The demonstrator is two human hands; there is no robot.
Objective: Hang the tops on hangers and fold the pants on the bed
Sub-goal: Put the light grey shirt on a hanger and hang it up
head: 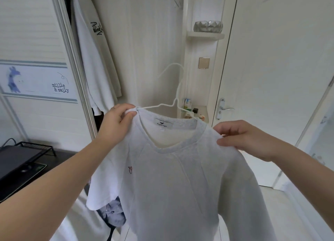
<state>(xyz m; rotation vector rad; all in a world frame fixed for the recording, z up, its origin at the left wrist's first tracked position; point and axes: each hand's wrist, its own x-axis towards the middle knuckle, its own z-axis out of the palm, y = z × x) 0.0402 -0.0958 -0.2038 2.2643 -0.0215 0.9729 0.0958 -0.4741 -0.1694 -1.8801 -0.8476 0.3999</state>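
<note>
A white sweatshirt [173, 183] with a small red mark on the chest hangs in front of me on a thin white hanger [172, 89], whose hook rises above the collar. My left hand [115, 123] pinches the left shoulder of the sweatshirt together with the hanger's left arm. My right hand [247, 137] pinches the fabric at the right shoulder, over the hanger's other end. The hanger's arms are mostly hidden inside the garment.
Another white top [94, 56] with black script hangs in the open wardrobe at the upper left. A dark desk [23, 170] with a wire rack stands at the left. A white door [271, 78] with a handle is at the right. Bluish clothing [112, 213] lies low behind the sweatshirt.
</note>
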